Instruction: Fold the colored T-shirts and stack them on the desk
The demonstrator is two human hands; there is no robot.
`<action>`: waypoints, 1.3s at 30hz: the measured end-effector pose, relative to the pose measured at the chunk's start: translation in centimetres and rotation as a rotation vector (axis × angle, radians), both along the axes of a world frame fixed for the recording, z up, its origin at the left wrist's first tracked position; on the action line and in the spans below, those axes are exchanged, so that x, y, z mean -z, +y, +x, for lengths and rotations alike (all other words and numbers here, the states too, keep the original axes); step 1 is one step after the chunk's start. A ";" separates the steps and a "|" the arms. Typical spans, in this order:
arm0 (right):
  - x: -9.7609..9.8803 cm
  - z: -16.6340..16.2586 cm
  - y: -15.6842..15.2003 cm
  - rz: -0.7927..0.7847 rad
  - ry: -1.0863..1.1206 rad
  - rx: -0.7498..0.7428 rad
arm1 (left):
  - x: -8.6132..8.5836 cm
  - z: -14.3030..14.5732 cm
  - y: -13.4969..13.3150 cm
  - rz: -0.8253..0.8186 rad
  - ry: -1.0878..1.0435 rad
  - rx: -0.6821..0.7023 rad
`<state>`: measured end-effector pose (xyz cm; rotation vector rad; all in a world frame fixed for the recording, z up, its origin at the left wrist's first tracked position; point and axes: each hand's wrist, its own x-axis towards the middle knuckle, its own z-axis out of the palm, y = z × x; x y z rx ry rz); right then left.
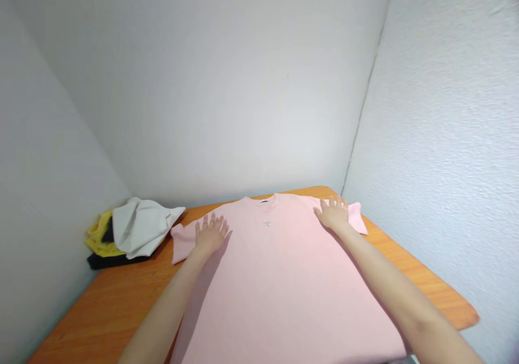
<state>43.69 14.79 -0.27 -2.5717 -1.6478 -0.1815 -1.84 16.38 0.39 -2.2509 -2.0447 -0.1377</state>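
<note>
A pink T-shirt [275,288] lies spread flat, front side up, with its neckline toward the back wall and a small print on the chest. My left hand [211,235] rests palm down near the base of the left sleeve, fingers spread. On the other side my right hand [333,213] lies flat over the right sleeve, its fingers apart too. Neither hand grips the cloth. The shirt's lower hem runs to the bottom of the view, partly out of sight.
The shirt covers much of a wooden table [117,304]. At the table's back left is a heap of clothes: a white garment [141,226], a yellow one [98,239] and something black [115,261] underneath. White walls [243,83] stand close behind and on both sides.
</note>
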 end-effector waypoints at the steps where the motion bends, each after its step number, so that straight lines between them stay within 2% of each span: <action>1: 0.4 0.1 0.3 -0.031 0.034 -0.008 | 0.4 0.5 0.3 -0.030 -0.014 0.009; 6: 2.3 1.1 1.8 -0.087 0.141 0.021 | 2.4 1.4 1.9 -0.128 -0.074 -0.057; 12: 2.6 1.7 3.7 -0.030 0.160 -0.011 | 2.8 1.9 3.5 -0.114 -0.084 -0.075; 17: 1.7 1.1 3.4 0.055 0.120 -0.088 | 2.4 2.5 3.3 -0.070 -0.060 -0.095; 20: 0.3 0.3 2.1 0.139 0.066 -0.156 | 1.6 2.6 3.0 -0.065 -0.035 -0.075; 22: -0.7 0.2 0.6 0.195 0.027 -0.190 | 0.9 2.9 2.2 -0.009 0.007 -0.013; 25: -1.9 1.0 -3.3 0.231 -0.003 -0.219 | -0.3 4.1 -0.8 0.175 0.093 0.219; 27: -2.6 2.3 -7.1 0.225 -0.010 -0.241 | -1.0 5.1 -4.6 0.253 0.111 0.386; 30: -3.6 4.4 -14.4 0.195 -0.002 -0.293 | -1.8 5.4 -11.7 0.217 0.103 0.579; 32: -3.8 5.4 -19.4 0.198 0.024 -0.324 | -1.6 4.5 -16.3 0.184 0.107 0.659; 35: -2.8 5.7 -25.6 0.201 0.086 -0.313 | 0.3 2.2 -20.9 0.175 0.097 0.590; 39: 0.6 4.1 -29.8 0.183 0.149 -0.256 | 4.2 -0.2 -23.1 0.127 0.082 0.393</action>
